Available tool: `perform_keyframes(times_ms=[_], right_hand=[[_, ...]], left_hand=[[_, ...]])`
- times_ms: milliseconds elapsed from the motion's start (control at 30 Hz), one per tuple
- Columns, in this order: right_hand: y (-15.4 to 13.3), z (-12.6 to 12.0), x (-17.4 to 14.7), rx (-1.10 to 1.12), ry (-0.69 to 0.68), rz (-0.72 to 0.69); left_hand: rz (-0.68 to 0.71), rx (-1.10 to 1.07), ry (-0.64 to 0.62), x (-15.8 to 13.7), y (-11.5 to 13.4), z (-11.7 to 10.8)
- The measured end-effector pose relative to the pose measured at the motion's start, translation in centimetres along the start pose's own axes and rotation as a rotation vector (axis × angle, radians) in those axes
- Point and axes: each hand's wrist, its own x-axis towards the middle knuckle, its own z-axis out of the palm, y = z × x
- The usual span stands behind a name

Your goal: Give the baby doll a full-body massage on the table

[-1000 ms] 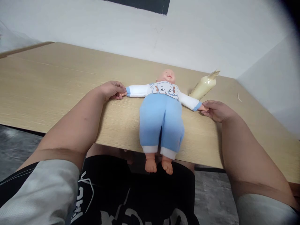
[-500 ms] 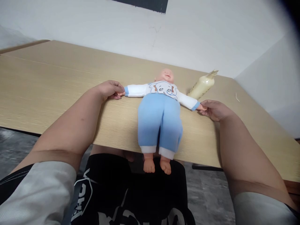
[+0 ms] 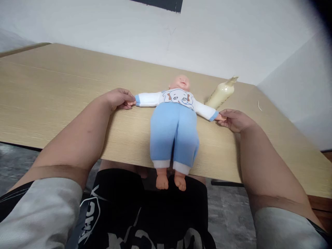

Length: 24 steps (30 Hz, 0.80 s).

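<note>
A baby doll (image 3: 174, 128) lies on its back on the wooden table, head toward the wall and feet hanging past the near edge. It wears blue trousers and a white top with an elephant face on it. Both its arms are stretched out sideways. My left hand (image 3: 119, 98) is closed on the doll's hand at the left. At the other side, my right hand (image 3: 234, 119) pinches the doll's other hand. My fingers partly hide both of the doll's hands.
Behind the doll's arm on the right, a pale yellow pump bottle (image 3: 220, 95) lies on the table (image 3: 64, 83). A small thin white piece (image 3: 259, 105) is farther right. A white wall (image 3: 220, 38) rises behind the table, and another stands at the right.
The whole view has shifted slightly, so everything appears a little farther left. Both hands keep their hold on the doll's hands, and the doll lies as before.
</note>
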Motion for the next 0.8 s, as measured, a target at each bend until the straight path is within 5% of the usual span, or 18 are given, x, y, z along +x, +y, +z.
perform_keyframes(times_ms=[800], right_hand=[[0.25,-0.56,0.32,0.109,-0.032,0.089]], left_hand=[[-0.039,-0.011,0.02,-0.05,0.39,0.09]])
